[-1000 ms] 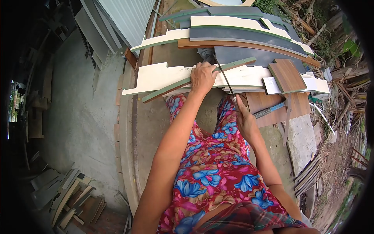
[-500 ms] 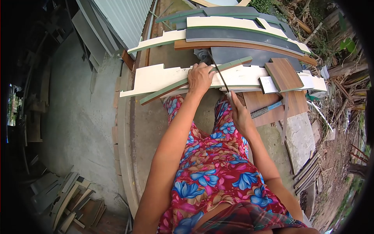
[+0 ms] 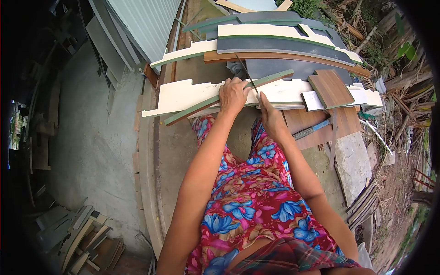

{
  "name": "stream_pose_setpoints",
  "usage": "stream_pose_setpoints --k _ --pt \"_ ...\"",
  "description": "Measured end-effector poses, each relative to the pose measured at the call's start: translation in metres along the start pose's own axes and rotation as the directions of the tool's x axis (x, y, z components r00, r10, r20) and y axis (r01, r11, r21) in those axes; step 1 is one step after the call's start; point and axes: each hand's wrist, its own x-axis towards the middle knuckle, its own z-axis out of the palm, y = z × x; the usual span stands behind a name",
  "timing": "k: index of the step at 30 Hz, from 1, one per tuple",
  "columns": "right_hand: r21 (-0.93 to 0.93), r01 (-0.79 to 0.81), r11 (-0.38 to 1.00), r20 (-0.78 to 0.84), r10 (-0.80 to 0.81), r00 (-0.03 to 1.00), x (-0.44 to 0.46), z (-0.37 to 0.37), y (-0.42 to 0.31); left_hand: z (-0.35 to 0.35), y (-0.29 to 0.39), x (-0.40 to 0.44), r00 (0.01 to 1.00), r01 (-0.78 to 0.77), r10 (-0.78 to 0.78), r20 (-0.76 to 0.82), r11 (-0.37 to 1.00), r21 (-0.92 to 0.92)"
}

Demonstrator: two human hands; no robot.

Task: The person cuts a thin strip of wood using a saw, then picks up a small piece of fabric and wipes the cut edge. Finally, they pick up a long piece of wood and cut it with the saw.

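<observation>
My left hand is closed round a narrow green-and-brown wooden strip, pressing it down slantwise over a cream board with a notched edge. In my right hand is a thin, dark saw, its handle end mostly hidden by the fingers. The blade crosses the strip just right of my left fingers and points away from me. Whether its teeth have cut into the strip is too small to tell.
Brown wood-grain pieces and a white piece lie right of the strip. A blue-and-black handled tool rests on a brown panel. Curved dark and cream boards are layered beyond. Offcuts are piled at lower left.
My right hand has pushed the saw forward and slightly left, so more of the blade reaches past the strip. My left hand keeps its hold on the strip.
</observation>
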Motion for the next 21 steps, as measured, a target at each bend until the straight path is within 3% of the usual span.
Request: stream_pose_setpoints --k 3,6,9,12,15,18,21 --pt "0.016 -0.133 0.991 0.064 0.132 0.989 -0.066 -0.026 -0.013 0.002 -0.001 -0.001 1.0 -0.005 0.005 0.002 1.0 -0.012" --pt "0.026 -0.031 0.999 0.042 0.03 0.999 -0.1 -0.047 -0.011 0.002 -0.001 -0.002 1.0 -0.008 0.008 0.009 1.0 -0.029" --pt "0.033 -0.381 0.924 0.265 0.36 0.895 -0.089 -0.081 -0.052 0.007 -0.004 -0.001 1.0 -0.013 0.013 0.007 0.999 -0.042" --pt "0.079 -0.22 0.972 0.127 0.209 0.97 -0.084 -0.067 -0.041 0.008 -0.003 -0.003 1.0 0.021 -0.02 0.009 0.999 -0.034" --pt "0.041 -0.096 0.995 0.089 0.092 0.992 -0.076 -0.053 -0.032 0.006 -0.003 -0.003 1.0 0.011 -0.011 -0.006 1.0 -0.025" --pt "-0.008 -0.276 0.961 0.169 0.273 0.947 -0.074 -0.061 -0.049 0.008 -0.003 -0.005 1.0 -0.001 0.001 -0.031 1.0 -0.016" --pt "0.096 -0.192 0.977 0.077 0.185 0.98 -0.078 -0.057 -0.045 0.009 -0.004 -0.004 1.0 0.004 -0.005 -0.011 0.999 -0.041"
